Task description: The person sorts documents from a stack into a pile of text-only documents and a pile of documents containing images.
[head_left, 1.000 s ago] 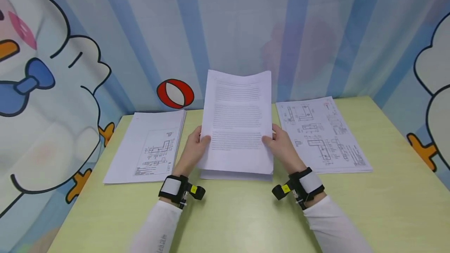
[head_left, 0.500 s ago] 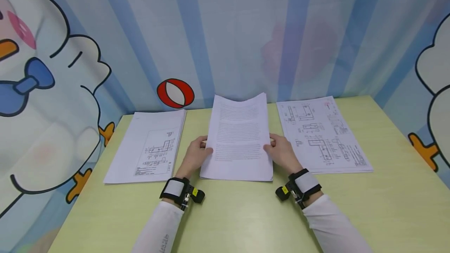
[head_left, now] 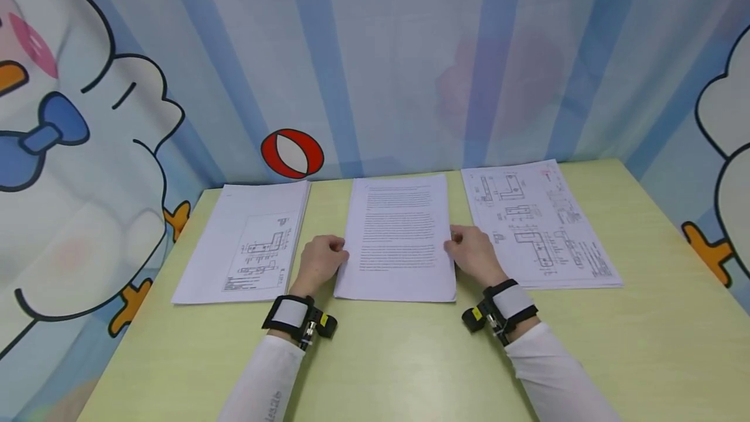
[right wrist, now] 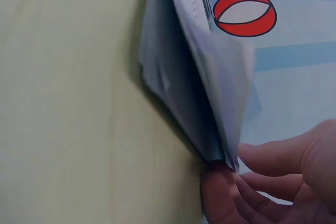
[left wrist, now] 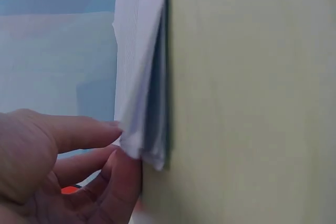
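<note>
A stack of white paper (head_left: 394, 239) printed with lines of text lies in the middle of the table, its long sides toward my hands. At its left edge my left hand (head_left: 319, 260) pinches the sheets between thumb and fingers. My right hand (head_left: 476, 256) pinches the opposite edge. In the left wrist view, the held sheets (left wrist: 139, 93) bend up, with a gap above the lower ones. The right wrist view has the upper sheets (right wrist: 223, 77) lifted and curved at the right thumb (right wrist: 273, 156), a dark gap beneath them.
On the left is a paper stack with a technical drawing (head_left: 240, 246). Another stack of drawings (head_left: 539, 226) lies on the right, close to my right hand. A striped blue curtain (head_left: 398, 64) hangs behind the pale yellow table (head_left: 398, 357).
The text sheets have come down from a raised, tilted position to lie on the table in line with the rest. Both hands lowered with them, still at the side edges.
</note>
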{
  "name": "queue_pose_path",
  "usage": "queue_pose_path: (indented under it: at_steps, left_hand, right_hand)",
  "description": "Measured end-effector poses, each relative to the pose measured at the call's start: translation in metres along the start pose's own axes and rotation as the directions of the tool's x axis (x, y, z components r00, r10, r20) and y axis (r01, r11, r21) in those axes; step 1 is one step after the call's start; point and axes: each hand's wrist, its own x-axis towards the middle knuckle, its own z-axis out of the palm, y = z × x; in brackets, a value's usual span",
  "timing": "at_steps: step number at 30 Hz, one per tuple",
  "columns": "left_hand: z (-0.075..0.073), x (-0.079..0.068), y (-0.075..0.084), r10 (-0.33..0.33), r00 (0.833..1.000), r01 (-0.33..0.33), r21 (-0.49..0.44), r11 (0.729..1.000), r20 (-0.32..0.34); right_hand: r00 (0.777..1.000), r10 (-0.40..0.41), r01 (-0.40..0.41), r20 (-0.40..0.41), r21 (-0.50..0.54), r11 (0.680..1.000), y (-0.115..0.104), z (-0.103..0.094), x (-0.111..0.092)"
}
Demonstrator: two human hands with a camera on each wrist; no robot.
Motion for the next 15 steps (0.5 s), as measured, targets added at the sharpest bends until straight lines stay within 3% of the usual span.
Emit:
queue_pose_path:
  at_steps: [3, 8, 15]
  left_hand:
    - [-0.0001, -0.0016, 0.0017, -0.027, 1.0, 0.027, 0.007, 1.0, -0.006]
    - [0.0002, -0.0041, 0.0042, -0.063, 0.998, 0.064, -0.066, 0.996, 0.023]
    - [-0.0008, -0.0038, 0.0017, -0.064, 0.997, 0.071, -0.148, 0.986, 0.052]
  right_hand:
    - [0.999, -0.019, 0.019, 0.025, -0.006, 1.0, 0.0014, -0.0016, 0.0018]
    - [0.999, -0.022, 0.023, 0.027, -0.042, 0.999, 0.0018, -0.0046, 0.0016]
    - [0.996, -0.082, 0.088, 0.037, -0.208, 0.974, -0.0033, -0.007, -0.0012]
